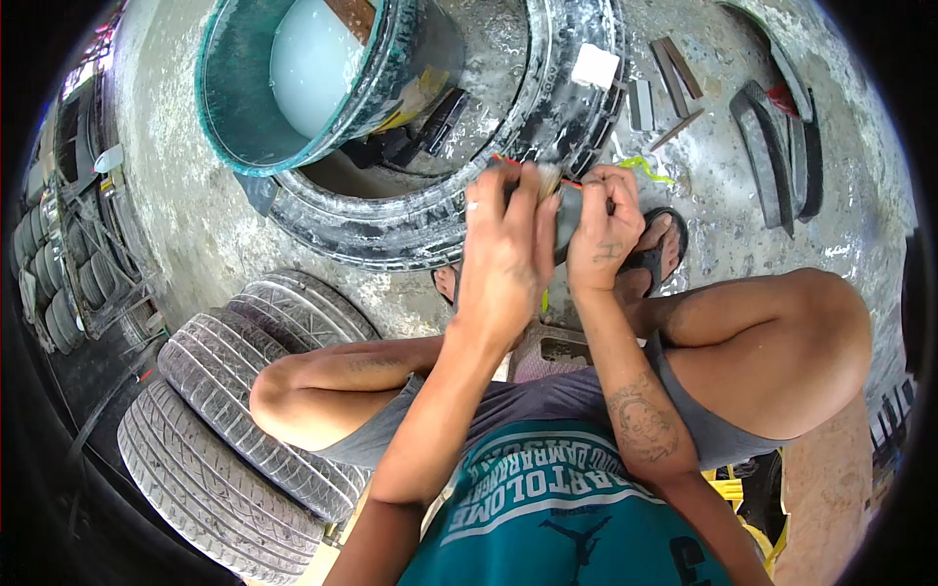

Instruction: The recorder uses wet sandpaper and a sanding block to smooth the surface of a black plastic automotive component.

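The floor spread out beneath the hands, and one wet tire lay flat on it just ahead of them, reaching away to the left. One green bucket stood beyond the left hand, holding milky liquid and one brown stick; whether it rested within the tire or on it, I could not tell. Three more tires leaned together behind and left of the hands, and a rack of tires, too many overlapping to count, stood far left. Well off to the right of the right hand lay at least three curved strips, their overlap hiding the exact number. Two feet showed, one on either side of the hands, the right one in a dark sandal. Ahead and right of the hands were four short bars, and one white block sat on the tire's far side. One yellow-green ribbon lay just beside the right fingers. Smallest was one red-edged piece between the hands; both had their fingers bent in and gripped it, though blur hid its kind.
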Demonstrator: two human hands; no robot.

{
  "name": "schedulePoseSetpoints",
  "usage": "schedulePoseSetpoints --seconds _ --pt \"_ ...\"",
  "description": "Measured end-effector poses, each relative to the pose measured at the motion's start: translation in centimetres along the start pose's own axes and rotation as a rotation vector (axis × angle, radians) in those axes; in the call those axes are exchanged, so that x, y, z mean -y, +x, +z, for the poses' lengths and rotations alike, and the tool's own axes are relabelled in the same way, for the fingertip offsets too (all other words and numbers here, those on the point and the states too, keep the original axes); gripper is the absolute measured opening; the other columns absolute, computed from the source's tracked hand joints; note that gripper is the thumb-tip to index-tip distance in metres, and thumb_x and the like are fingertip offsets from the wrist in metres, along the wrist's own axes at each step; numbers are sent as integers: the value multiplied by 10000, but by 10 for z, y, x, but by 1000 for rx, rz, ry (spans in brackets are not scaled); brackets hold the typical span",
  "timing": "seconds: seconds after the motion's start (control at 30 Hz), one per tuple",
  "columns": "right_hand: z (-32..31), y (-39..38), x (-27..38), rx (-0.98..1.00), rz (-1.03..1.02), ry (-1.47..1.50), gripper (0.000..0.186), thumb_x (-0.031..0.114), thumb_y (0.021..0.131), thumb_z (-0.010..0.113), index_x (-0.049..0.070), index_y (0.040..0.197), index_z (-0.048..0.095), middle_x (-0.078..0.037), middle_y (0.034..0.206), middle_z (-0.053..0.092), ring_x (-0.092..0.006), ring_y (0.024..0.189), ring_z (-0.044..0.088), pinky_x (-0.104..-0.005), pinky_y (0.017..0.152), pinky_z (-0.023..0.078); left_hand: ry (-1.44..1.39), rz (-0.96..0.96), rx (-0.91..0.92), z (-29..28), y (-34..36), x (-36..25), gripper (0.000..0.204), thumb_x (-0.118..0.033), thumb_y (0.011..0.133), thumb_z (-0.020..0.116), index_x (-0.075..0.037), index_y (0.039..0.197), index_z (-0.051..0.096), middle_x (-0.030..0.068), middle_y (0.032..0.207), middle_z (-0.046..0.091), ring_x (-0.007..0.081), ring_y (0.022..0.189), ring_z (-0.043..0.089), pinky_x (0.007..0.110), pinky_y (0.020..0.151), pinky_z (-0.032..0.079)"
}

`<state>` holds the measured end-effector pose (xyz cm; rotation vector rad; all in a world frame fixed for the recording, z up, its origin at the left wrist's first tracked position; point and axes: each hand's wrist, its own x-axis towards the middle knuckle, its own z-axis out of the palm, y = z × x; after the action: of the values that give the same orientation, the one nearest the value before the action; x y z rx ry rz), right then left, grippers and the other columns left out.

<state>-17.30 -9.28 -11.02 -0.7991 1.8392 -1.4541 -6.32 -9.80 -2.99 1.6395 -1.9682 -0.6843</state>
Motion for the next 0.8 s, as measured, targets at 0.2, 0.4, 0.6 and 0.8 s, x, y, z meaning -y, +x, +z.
schedulePoseSetpoints --seconds 0.2,0.4,0.6,0.8 --pt "3 1 -1 7 27 -12 178 36 909 622 -49 764 565 -128 915 655 -247 866 618 -357 813 495 30 32 37 5 17 0 247 -6 986 695 82 1217 708 253 1161 631 399 1010 651 439 919 535" --pt "7 4 -9 -15 12 7 205 44 915 625 -47 747 549 -121 915 659 -247 868 618 -358 814 497 -37 -144 -85 -24 33 24 346 -17 1006 658 -49 1345 717 232 1208 636 350 1039 643 429 931 531" --pt "5 2 -2 2 27 18 217 45 915 632 -45 739 544 -119 919 661 -243 890 614 -368 825 494 367 88 235 -37 15 17 704 78 836 605 -237 1461 685 265 1331 513 434 1079 529 485 977 491" --pt "5 2 -3 3 16 30 218 44 919 631 -42 737 545 -117 922 661 -252 897 620 -374 831 496 433 117 326 -38 10 14 695 48 858 581 -211 1498 658 226 1303 500 399 1031 510 476 937 474"
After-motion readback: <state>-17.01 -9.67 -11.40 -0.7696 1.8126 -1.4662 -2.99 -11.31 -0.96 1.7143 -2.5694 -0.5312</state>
